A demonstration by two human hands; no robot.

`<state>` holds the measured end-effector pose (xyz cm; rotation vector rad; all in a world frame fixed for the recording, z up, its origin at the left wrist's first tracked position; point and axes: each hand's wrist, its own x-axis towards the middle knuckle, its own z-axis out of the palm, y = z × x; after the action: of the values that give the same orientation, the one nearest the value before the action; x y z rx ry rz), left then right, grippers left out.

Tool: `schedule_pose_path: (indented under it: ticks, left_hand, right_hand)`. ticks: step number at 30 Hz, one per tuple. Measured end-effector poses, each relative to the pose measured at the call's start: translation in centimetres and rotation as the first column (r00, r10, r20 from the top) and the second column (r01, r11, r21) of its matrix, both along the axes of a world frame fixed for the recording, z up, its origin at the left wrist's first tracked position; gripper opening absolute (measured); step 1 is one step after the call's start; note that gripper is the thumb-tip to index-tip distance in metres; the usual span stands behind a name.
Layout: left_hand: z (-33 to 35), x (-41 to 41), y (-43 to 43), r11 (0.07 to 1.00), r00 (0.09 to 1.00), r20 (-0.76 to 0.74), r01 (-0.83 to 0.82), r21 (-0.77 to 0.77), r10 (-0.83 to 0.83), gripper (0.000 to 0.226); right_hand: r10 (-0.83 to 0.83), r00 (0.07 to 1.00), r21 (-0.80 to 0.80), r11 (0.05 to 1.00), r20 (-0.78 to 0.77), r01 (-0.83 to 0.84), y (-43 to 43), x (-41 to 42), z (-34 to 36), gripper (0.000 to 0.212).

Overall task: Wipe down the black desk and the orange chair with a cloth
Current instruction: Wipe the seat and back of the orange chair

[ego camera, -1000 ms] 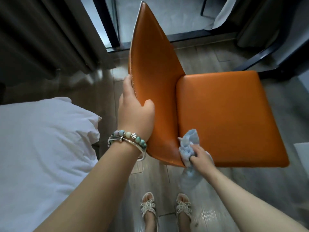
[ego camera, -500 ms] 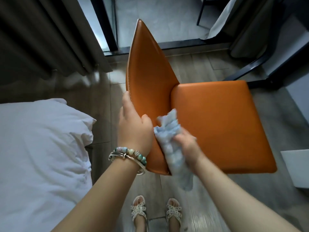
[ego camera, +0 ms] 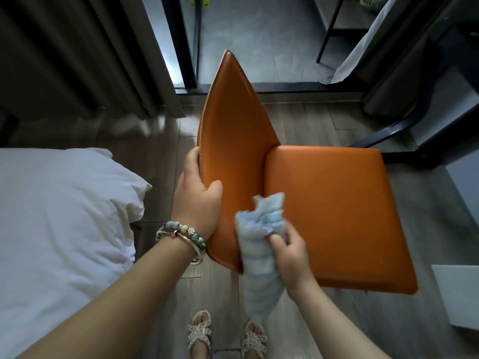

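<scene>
Orange chair [ego camera: 324, 208], smooth and shiny like leather, stands on the grey wood floor [ego camera: 298, 120] right in front of the person. The left hand [ego camera: 198, 200] is closed round the edge of the tall, pointed chair back, thumb on the front and fingers hidden behind it. Two bracelets [ego camera: 184, 234] sit on that wrist, one of round green and blue beads, one a silver ring. The right hand [ego camera: 290, 252] is closed tight on a soft, crumpled pale blue cloth [ego camera: 259, 226]. The top of the cloth presses into the crack where the back meets the flat, square seat. Its long end hangs down past the seat edge and looks blurry.

Half a second ago the cloth was higher up on the chair back, close to the left thumb; now it is lower and more to the right.

A puffy white bed cover [ego camera: 59, 224] lies at the left, cut off by the edge. Two feet in pale strappy sandals [ego camera: 199, 332] show at the bottom. Dark curtains [ego camera: 64, 53] hang at the top left.
</scene>
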<state>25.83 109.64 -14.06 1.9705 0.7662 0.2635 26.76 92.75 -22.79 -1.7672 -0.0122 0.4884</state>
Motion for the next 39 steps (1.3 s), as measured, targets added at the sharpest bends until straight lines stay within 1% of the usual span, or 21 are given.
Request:
schedule_pose_path:
  ticks: [1, 2, 4, 6, 8, 10, 13, 15, 17, 19, 21, 22, 24, 26, 27, 29, 31, 32, 34, 36, 39]
  left_hand:
    - [0.0, 0.0, 0.1, 0.999, 0.999, -0.038, 0.020, 0.034, -0.019, 0.067]
    - [0.1, -0.1, 0.1, 0.995, 0.996, -0.086, 0.043, 0.089, -0.035, 0.071]
    - [1.1, -0.5, 0.2, 0.958, 0.990, -0.120, 0.103, 0.269, -0.073, 0.078]
    - [2.7, -1.2, -0.1, 0.910, 0.986, 0.006, 0.150, 0.387, -0.165, 0.077]
    - [4.7, -1.8, -1.1, 0.922, 0.942, 0.141, 0.253, 0.293, -0.303, 0.068]
    - [6.7, -2.0, -2.3, 0.924, 0.895, 0.230, 0.372, 0.083, -0.381, 0.064]
    - [9.8, -1.5, -2.9, 0.888, 0.858, 0.355, 0.440, -0.133, -0.371, 0.069]
    - [11.5, -1.2, -2.1, 0.905, 0.871, 0.404, 0.380, -0.190, -0.280, 0.071]
    - [12.9, -1.2, -0.6, 0.948, 0.901, 0.402, 0.256, -0.187, -0.163, 0.062]
    - [14.1, -1.5, 1.3, 0.982, 0.923, 0.384, 0.078, -0.172, -0.006, 0.047]
    - [14.8, -2.0, 3.3, 0.981, 0.918, 0.357, -0.131, -0.140, 0.174, 0.037]
    - [15.1, -2.2, 4.4, 0.969, 0.903, 0.353, -0.234, -0.079, 0.247, 0.035]
    - [15.5, -2.7, 6.5, 0.912, 0.875, 0.380, -0.379, 0.156, 0.299, 0.034]
    - [15.3, -3.1, 8.6, 0.853, 0.877, 0.419, -0.394, 0.341, 0.237, 0.036]
    - [14.9, -3.1, 9.7, 0.854, 0.881, 0.422, -0.378, 0.357, 0.213, 0.038]
    - [13.4, -2.5, 11.6, 0.916, 0.893, 0.382, -0.336, 0.217, 0.237, 0.043]
    - [11.3, -1.0, 12.4, 0.965, 0.920, 0.293, -0.257, -0.055, 0.261, 0.044]
    - [9.9, 0.1, 12.4, 0.961, 0.934, 0.256, -0.207, -0.183, 0.250, 0.041]
    - [7.4, 2.5, 12.0, 0.927, 0.956, 0.207, -0.125, -0.354, 0.208, 0.028]
    - [5.2, 4.9, 11.8, 0.890, 0.971, 0.168, -0.076, -0.450, 0.168, 0.022]
    - [2.7, 8.6, 11.3, 0.864, 0.990, 0.139, 0.091, -0.496, -0.025, 0.038]
  right_hand:
    - [0.097, 0.995, -0.076, 0.992, 0.009, -0.096, 0.1, -0.1, 0.5, 0.025]
    - [0.107, 0.994, -0.129, 0.986, 0.020, -0.103, 0.1, 0.1, 1.1, 0.028]
    - [-0.018, 0.999, -0.099, 0.995, 0.034, 0.021, -0.1, 1.3, 3.2, 0.023]
    - [-0.109, 0.992, -0.012, 0.994, 0.055, 0.110, -0.1, 2.7, 5.8, 0.017]
    - [-0.143, 0.989, 0.116, 0.984, 0.033, 0.139, 0.5, 3.9, 8.9, 0.014]
    - [-0.147, 0.989, 0.263, 0.954, -0.009, 0.144, 1.8, 4.8, 12.5, 0.015]
    - [-0.074, 0.993, 0.481, 0.870, -0.087, 0.107, 3.7, 5.8, 17.9, 0.018]
    - [0.051, 0.975, 0.619, 0.780, -0.215, 0.096, 4.6, 6.3, 20.7, 0.026]
    - [0.153, 0.945, 0.655, 0.751, -0.291, 0.080, 5.2, 6.6, 22.8, 0.033]
    - [0.180, 0.950, 0.625, 0.781, -0.255, 0.020, 5.7, 6.8, 23.8, 0.034]
    - [0.139, 0.973, 0.525, 0.851, -0.182, -0.024, 6.1, 7.3, 24.0, 0.027]
    - [0.108, 0.984, 0.446, 0.894, -0.138, -0.036, 6.3, 7.7, 23.7, 0.023]
    - [0.055, 0.994, 0.293, 0.956, -0.098, -0.024, 6.4, 8.3, 22.7, 0.016]
    - [0.037, 0.994, 0.175, 0.984, -0.098, -0.020, 6.6, 8.6, 21.1, 0.018]
    - [0.041, 0.994, 0.127, 0.992, -0.103, -0.028, 6.8, 8.7, 20.2, 0.019]
    - [0.048, 0.991, 0.067, 0.997, -0.125, -0.040, 7.4, 9.0, 18.4, 0.020]
    - [0.037, 0.988, 0.029, 0.999, -0.150, -0.033, 8.5, 9.6, 16.8, 0.022]
    - [0.026, 0.987, 0.013, 1.000, -0.162, -0.024, 9.3, 10.1, 16.0, 0.023]
    - [-0.016, 0.982, -0.026, 1.000, -0.188, 0.011, 11.2, 11.1, 14.5, 0.023]
    - [-0.060, 0.979, -0.057, 0.997, -0.197, 0.049, 13.1, 12.2, 13.1, 0.024]
    - [-0.068, 0.990, -0.059, 0.996, -0.122, 0.061, 15.4, 13.9, 11.3, 0.029]
